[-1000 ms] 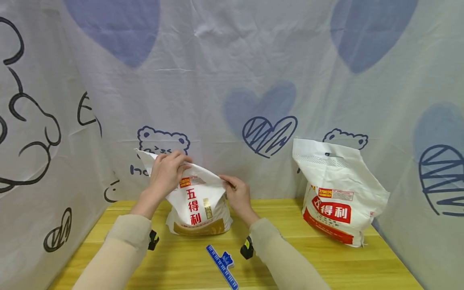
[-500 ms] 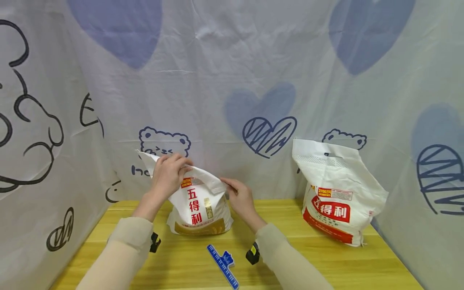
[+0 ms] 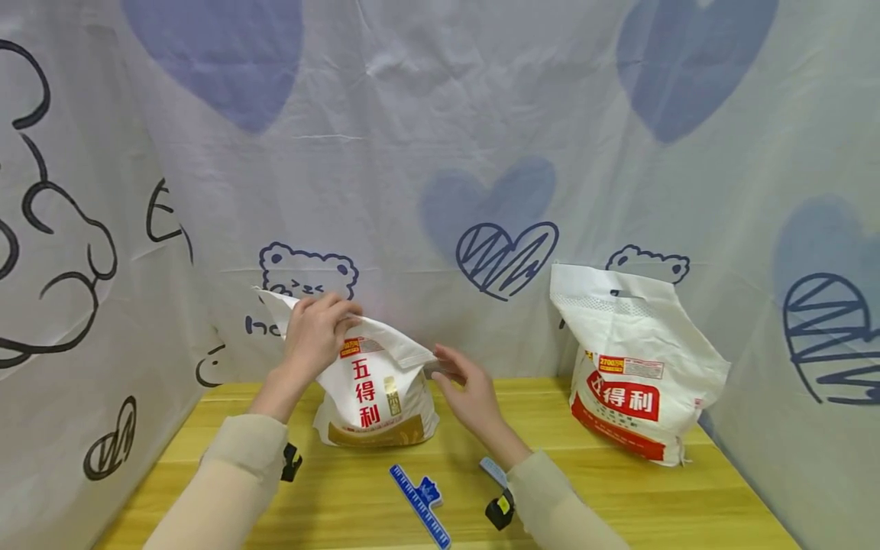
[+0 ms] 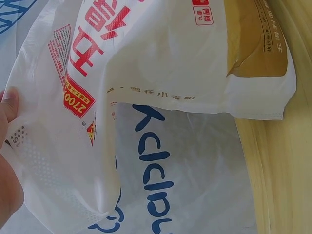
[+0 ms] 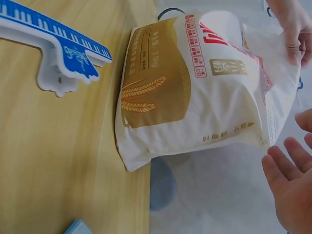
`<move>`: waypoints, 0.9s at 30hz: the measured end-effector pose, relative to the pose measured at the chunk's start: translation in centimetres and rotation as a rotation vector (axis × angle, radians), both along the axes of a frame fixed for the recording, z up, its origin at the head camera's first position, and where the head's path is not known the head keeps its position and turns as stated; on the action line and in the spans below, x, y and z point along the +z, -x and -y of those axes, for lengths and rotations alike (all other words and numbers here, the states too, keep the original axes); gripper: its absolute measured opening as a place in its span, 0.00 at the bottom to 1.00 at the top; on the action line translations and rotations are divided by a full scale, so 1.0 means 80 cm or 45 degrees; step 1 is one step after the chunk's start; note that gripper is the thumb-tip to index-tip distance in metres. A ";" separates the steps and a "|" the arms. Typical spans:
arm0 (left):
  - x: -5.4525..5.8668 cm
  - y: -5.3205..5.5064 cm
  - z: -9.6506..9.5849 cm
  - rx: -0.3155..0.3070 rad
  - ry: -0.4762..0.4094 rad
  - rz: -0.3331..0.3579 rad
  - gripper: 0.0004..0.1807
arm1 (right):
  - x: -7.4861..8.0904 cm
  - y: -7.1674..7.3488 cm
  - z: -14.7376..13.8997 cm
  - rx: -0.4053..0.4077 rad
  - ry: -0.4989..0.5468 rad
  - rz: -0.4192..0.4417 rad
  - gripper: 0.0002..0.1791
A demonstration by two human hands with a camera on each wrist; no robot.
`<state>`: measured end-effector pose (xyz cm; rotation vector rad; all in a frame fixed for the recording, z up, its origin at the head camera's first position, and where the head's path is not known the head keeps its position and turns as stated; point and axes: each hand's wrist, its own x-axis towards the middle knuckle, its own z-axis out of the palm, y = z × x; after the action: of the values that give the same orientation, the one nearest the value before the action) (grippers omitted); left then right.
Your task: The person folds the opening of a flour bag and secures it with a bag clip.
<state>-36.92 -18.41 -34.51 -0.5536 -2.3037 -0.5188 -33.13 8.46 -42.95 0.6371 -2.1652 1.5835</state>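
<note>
A white flour bag (image 3: pixel 367 401) with red lettering and a gold base band stands upright on the wooden table, its top folded over toward the front. My left hand (image 3: pixel 318 330) grips that folded top edge; in the left wrist view only part of its thumb and palm shows beside the bag (image 4: pixel 161 58). Just off the bag's right top corner is my right hand (image 3: pixel 470 389), fingers loosely extended. The right wrist view shows this right hand (image 5: pixel 295 187) holding nothing, with a small gap to the bag (image 5: pixel 214 122).
A blue sealing clip (image 3: pixel 419 504) with a ruler-like bar lies in front of the bag. A light blue piece (image 3: pixel 493 471) pokes out by the right forearm, mostly hidden. Another flour bag (image 3: pixel 626 397) stands at the right. A printed curtain (image 3: pixel 440 114) encloses the table.
My right hand has let go of the bag's right corner and drawn back to the right and down, its fingers opening. The light blue piece has come into view. My left hand keeps its hold.
</note>
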 end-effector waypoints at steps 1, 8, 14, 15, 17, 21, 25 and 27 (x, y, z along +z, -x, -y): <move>0.000 0.000 0.000 0.003 -0.001 0.003 0.06 | -0.001 -0.002 -0.002 0.011 0.001 0.014 0.25; -0.002 -0.001 0.001 0.000 -0.015 0.009 0.06 | -0.017 -0.017 -0.012 0.111 -0.021 0.130 0.28; -0.003 0.000 0.001 -0.013 -0.015 -0.006 0.05 | -0.033 -0.027 -0.021 0.179 -0.141 0.218 0.31; -0.004 0.000 0.001 -0.016 -0.016 -0.005 0.05 | -0.035 -0.029 -0.023 0.192 -0.174 0.241 0.32; -0.004 0.000 0.001 -0.018 -0.017 -0.004 0.05 | -0.040 -0.031 -0.026 0.218 -0.258 0.286 0.32; -0.005 -0.001 0.002 -0.019 -0.021 0.001 0.05 | -0.049 -0.035 -0.032 0.300 -0.404 0.355 0.31; -0.005 -0.001 0.002 -0.019 -0.026 0.000 0.05 | -0.054 -0.041 -0.035 0.386 -0.486 0.390 0.31; -0.005 -0.001 0.002 -0.018 -0.024 -0.003 0.05 | -0.057 -0.044 -0.036 0.414 -0.511 0.407 0.31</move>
<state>-36.81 -18.56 -34.89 -0.5616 -2.2917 -0.5459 -29.65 11.35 -47.51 0.9525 -2.7739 1.4910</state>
